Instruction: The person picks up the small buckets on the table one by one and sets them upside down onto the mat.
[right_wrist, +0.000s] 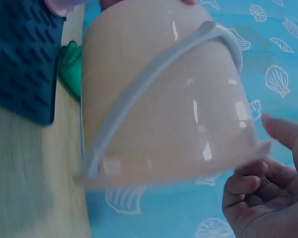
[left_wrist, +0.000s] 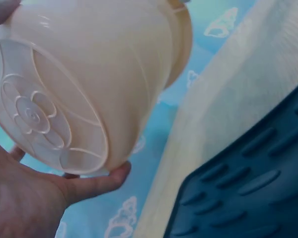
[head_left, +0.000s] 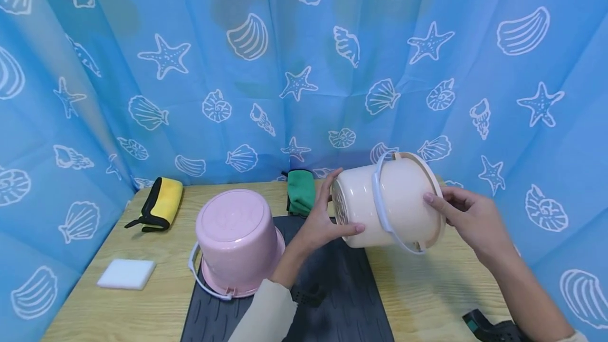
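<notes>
A cream bucket (head_left: pixel 409 199) with a pale handle (head_left: pixel 378 194) is tipped on its side above the right part of the table. My left hand (head_left: pixel 319 223) grips its base end, the thumb and fingers spread around the edge. The left wrist view shows the flower-patterned bottom (left_wrist: pixel 32 115) facing that palm. At the rim is my right hand (head_left: pixel 477 220), the thumb outside and curled fingers under the edge. To the left, a pink bucket (head_left: pixel 230 257) stands upside down, its handle resting low at its side. The inside of the cream bucket is hidden.
The pink bucket sits on a dark ribbed mat (head_left: pixel 347 289). Behind the mat lies a green folded cloth (head_left: pixel 301 192). A yellow cloth with black edging (head_left: pixel 166 205) and a white sponge (head_left: pixel 126 274) are at left. A blue shell-patterned curtain (head_left: pixel 294 115) surrounds the wooden table.
</notes>
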Motion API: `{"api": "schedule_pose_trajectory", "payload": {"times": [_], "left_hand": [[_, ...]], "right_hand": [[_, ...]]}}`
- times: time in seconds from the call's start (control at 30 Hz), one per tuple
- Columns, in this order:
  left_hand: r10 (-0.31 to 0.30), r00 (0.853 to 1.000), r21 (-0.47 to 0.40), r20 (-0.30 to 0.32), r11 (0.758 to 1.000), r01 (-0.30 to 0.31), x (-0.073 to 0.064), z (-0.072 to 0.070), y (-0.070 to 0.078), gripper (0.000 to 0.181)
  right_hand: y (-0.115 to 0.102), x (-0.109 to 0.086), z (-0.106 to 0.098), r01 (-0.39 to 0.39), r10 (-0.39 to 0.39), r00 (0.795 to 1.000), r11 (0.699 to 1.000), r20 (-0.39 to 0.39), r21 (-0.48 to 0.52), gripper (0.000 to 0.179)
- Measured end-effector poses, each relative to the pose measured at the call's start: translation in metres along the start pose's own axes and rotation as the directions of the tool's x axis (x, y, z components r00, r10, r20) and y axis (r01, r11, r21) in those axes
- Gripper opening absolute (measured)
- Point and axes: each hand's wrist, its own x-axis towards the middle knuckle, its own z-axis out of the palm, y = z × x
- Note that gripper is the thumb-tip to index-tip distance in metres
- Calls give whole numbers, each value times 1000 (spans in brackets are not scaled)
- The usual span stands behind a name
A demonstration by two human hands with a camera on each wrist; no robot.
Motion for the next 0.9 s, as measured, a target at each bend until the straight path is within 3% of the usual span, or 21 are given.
{"api": "schedule_pose_trajectory", "payload": {"times": [0.13, 0.27, 0.33, 0.43, 0.57, 0.63, 0.73, 0.8, 0.9], "left_hand": [[12, 999, 57, -31, 998, -10, -5, -10, 10, 105], [8, 998, 114, -59, 993, -2, -9, -20, 24, 104], [1, 997, 142, -73, 990, 10, -12, -24, 31, 105], [2, 995, 194, -97, 981, 17, -17, -31, 41, 107], [20, 993, 262, -116, 965, 12, -20, -38, 56, 110], [31, 992, 279, -122, 960, 4, -22, -41, 64, 112], [29, 990, 303, -135, 953, 13, -24, -45, 73, 113], [27, 990, 312, -140, 950, 18, -26, -47, 78, 114], [15, 990, 312, -141, 950, 30, -30, -51, 83, 113]], "right_hand": [[0, -8, -3, 80, -80, 997, 990, 1, -118, 40], [-2, -20, -5, 170, -204, 972, 951, -114, -259, 31], [-3, -25, -4, 228, -285, 944, 927, -165, -298, 25], [-4, -32, 1, 352, -426, 887, 875, -179, -334, 18], [-2, -41, 12, 498, -570, 816, 778, -95, -384, 25], [0, -46, 19, 544, -603, 796, 747, -45, -382, 31], [4, -53, 30, 589, -620, 784, 734, 21, -338, 37], [5, -57, 42, 596, -610, 790, 740, 63, -312, 37], [8, -64, 63, 577, -560, 815, 767, 148, -280, 32]]}}
